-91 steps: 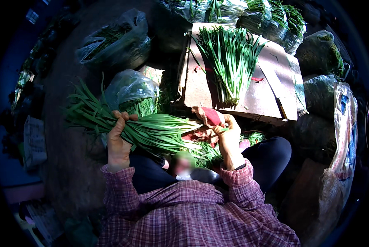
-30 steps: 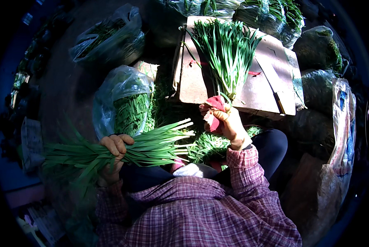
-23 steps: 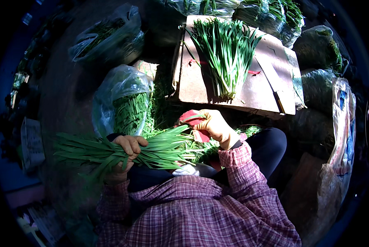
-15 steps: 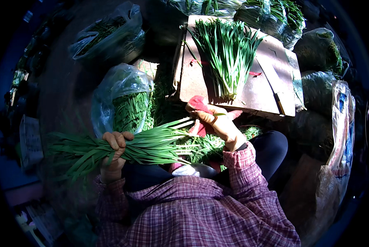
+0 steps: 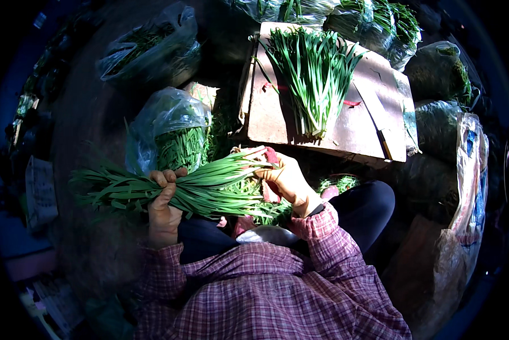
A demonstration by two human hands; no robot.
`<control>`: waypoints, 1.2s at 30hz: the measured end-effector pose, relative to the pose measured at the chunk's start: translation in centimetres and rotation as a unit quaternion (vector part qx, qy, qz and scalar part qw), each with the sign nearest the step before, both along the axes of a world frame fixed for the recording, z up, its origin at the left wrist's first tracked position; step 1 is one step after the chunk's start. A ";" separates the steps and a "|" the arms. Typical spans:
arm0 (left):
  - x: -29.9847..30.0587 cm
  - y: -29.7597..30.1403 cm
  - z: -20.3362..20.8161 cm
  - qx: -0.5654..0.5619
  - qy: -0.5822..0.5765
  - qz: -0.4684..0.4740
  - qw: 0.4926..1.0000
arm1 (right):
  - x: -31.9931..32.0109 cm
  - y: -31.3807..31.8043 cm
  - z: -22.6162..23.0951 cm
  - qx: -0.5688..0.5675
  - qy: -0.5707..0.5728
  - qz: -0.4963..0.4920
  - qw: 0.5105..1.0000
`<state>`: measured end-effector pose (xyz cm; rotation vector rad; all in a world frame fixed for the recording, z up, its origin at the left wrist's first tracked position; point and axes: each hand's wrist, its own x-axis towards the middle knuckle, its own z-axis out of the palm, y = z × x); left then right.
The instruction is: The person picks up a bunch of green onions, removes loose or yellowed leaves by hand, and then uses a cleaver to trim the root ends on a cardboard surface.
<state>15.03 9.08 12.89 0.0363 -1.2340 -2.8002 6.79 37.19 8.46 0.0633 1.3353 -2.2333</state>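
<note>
Fingers of the left hand wrapped round a held bunch of long green leaves, right hand at its pale stem ends

Largest is the pale brown board, sunlit, with its near edge toward the person. Beyond its far edge sit clear bags packed with greens. Off its right edge a white and blue sack stands upright, and off its left edge an opened clear bag shows cut leaves inside. A second bunch lies on the board, left of its middle, leaf tips toward the far edge and white stems at the near edge.

The held bunch is off the board, above the person's lap and nearer the body than the near left corner; its tips spread leftward past the left hand. That hand is closed round the leaves, thumb upward. The right hand's fingers are bent inward and brought together on a crumpled red piece, beside the stem ends; whether they also grip stems cannot be told.

A knife lies slanted along the board's right side, dark handle just left of the near right corner. Smallest is a red strip between the second bunch and the blade
</note>
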 end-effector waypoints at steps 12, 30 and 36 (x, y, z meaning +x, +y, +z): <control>0.4 -3.0 0.0 0.043 -0.006 0.088 0.995 | 0.3 5.5 -1.5 -0.267 -0.107 -0.069 0.955; 1.4 -3.3 -0.4 0.090 -0.096 0.071 0.989 | -0.9 3.9 0.6 0.033 -0.034 -0.130 0.990; 0.2 -0.8 0.4 0.077 -0.140 0.074 0.984 | -1.2 -2.2 1.1 0.441 0.548 0.180 0.688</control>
